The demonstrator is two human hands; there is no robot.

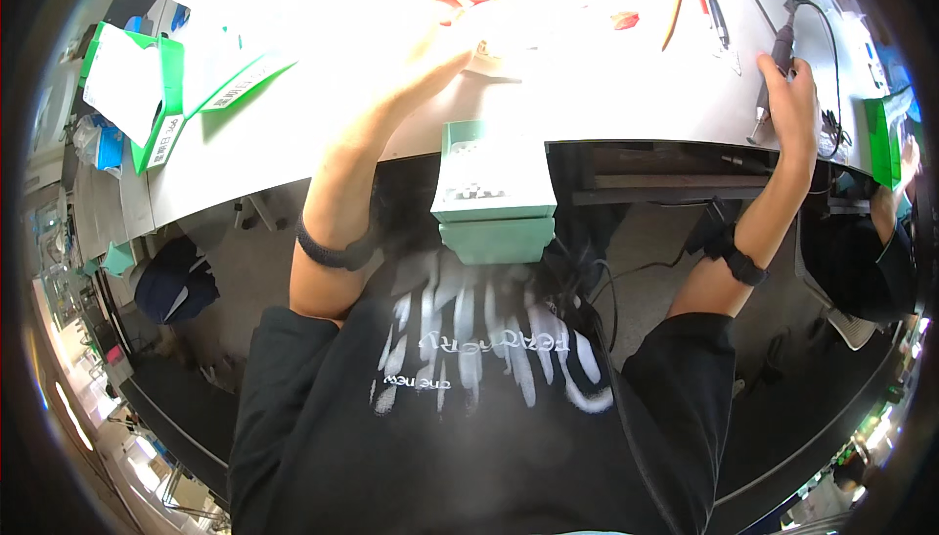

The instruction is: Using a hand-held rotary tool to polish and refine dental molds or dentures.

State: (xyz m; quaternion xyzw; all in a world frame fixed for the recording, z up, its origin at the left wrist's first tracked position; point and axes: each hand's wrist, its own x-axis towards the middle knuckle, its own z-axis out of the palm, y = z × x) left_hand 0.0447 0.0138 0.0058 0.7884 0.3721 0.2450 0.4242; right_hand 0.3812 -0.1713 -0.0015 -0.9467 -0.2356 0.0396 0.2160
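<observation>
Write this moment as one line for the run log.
left hand: in glare, grip unclear | right hand: around black pen-shaped corded tool | green rectangular bin: at edge of white table, small parts inside

Harsh white glare floods the desk [616, 105], strongest around and beyond the left hand [437, 64], which partly washes out; soft shadow on the desk just bodyward of it. Right hand [794, 105] better exposed, outline readable. Floor [646, 305] below the hands dim. Pale haze over the dark shirt [479, 437]. Fisheye bends the desk's edge; far outward of both hands, smeared detail, colour fringing, black rim.
</observation>
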